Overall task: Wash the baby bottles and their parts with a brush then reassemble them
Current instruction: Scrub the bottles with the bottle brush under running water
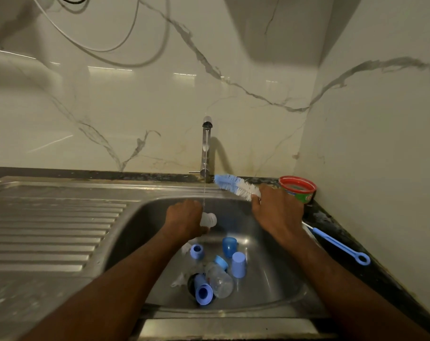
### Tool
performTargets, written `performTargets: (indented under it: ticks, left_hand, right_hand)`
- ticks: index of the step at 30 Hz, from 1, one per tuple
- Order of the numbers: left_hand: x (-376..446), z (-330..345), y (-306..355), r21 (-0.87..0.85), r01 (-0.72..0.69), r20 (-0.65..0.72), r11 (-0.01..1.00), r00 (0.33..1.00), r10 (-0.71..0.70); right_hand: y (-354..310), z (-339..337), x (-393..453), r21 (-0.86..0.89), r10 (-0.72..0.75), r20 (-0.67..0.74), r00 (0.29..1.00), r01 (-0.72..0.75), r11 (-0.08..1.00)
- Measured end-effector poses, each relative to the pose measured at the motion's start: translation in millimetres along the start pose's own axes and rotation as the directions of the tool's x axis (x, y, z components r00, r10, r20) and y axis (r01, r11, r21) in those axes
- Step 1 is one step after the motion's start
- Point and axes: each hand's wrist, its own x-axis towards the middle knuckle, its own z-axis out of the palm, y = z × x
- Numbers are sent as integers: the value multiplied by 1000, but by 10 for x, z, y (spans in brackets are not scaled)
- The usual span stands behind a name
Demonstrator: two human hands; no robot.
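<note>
My left hand (pixel 184 219) grips a clear baby bottle (pixel 208 219) over the steel sink (pixel 270 286), with its threaded neck pointing right under a thin stream from the tap (pixel 206 146). My right hand (pixel 277 207) holds a blue-and-white bottle brush (pixel 236 185) up at the sink's back right, bristles pointing left toward the tap. In the basin lie another clear bottle with a blue collar (pixel 218 279), blue caps (pixel 239 264), (pixel 230 246) and blue rings (pixel 197 251), (pixel 203 290).
A ribbed steel draining board (pixel 49 227) stretches to the left. On the dark counter at right lie a thin blue nipple brush (pixel 339 244) and a red-and-green tub (pixel 298 189). Marble-patterned walls close off the back and right.
</note>
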Motion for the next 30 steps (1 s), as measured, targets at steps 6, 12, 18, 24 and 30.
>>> performTargets:
  ticks: [6, 12, 18, 24, 30]
  left_hand:
    - [76, 133, -143, -526, 90, 76, 846, 995, -59]
    - [66, 111, -58, -708, -148, -85, 690, 988, 125]
    - [60, 71, -34, -775, -208, -142, 597, 977, 157]
    - [104, 149, -124, -780, -59, -44, 622, 998, 40]
    - [51, 92, 66, -710, -417, -190, 567, 889, 416]
  right_hand:
    - [68, -153, -11, 35, -39, -66, 997, 41, 999]
    - [-212, -20, -60, 171, -267, 302, 915, 224, 960]
    - [-309, -82, -68, 85, -254, 127, 959, 245, 966]
    - [-93, -106, -127, 110, -281, 122, 952, 268, 957]
    - [-319, -51, -34, 57, -240, 147, 960, 234, 971]
